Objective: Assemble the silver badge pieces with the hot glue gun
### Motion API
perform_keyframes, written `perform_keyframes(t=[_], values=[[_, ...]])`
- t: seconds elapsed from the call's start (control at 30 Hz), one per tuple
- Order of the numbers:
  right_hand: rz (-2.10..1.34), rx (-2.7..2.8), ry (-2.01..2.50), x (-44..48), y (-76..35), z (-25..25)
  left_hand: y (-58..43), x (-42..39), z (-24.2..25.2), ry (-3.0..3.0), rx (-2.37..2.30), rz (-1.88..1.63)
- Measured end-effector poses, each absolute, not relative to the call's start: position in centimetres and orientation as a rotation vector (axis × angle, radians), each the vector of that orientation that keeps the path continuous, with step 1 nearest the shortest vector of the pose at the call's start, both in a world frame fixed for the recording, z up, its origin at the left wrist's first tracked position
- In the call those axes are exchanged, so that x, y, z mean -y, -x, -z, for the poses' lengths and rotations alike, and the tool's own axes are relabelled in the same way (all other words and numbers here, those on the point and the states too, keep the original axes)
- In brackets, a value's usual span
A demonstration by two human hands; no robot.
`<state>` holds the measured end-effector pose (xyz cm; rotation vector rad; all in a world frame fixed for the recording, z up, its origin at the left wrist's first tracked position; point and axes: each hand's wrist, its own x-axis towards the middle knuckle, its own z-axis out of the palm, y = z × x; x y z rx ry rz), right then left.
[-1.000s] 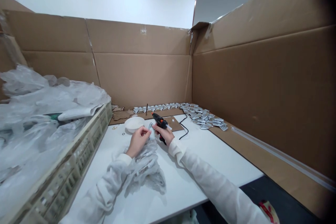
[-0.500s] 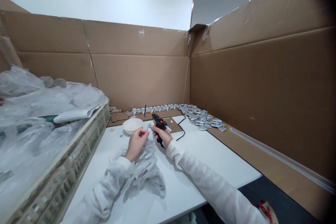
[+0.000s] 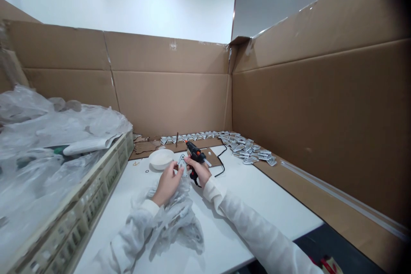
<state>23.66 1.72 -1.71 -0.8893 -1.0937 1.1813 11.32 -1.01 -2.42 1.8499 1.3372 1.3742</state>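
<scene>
Between my hands is a small, flat, silvery piece (image 3: 183, 167) with a pointed top. My left hand (image 3: 168, 182) pinches it from the left between thumb and fingers. My right hand (image 3: 201, 171) is closed around a black hot glue gun (image 3: 196, 153) with an orange tip and a pale glue stick at its back; the tip points up and to the left. The right fingertips are also at the edge of the piece. Under my wrists lies a crumpled clear plastic bag (image 3: 180, 227). Just beyond my left hand stands a white bowl (image 3: 160, 158).
Similar pieces lie in a row (image 3: 192, 136) along the back and in a heap (image 3: 248, 147) at the right. A black cord (image 3: 222, 162) curves over the white table (image 3: 250, 192). Plastic bags (image 3: 64, 120) fill a crate (image 3: 96, 188) at left. Cardboard walls (image 3: 173, 98) enclose the table.
The view has tilted slightly upward. My left fingers have shifted on the silvery piece, now with the thumb across its face. The glue gun stays in my right hand.
</scene>
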Motion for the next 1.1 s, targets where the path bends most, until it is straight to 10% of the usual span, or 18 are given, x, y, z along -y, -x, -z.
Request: perform_keyframes(t=[1.1], values=[[-0.907, 1.482, 1.157, -1.4, -24.4, 2.4, -10.7, -0.5, 3.0, -1.322, -1.194, -1.420]])
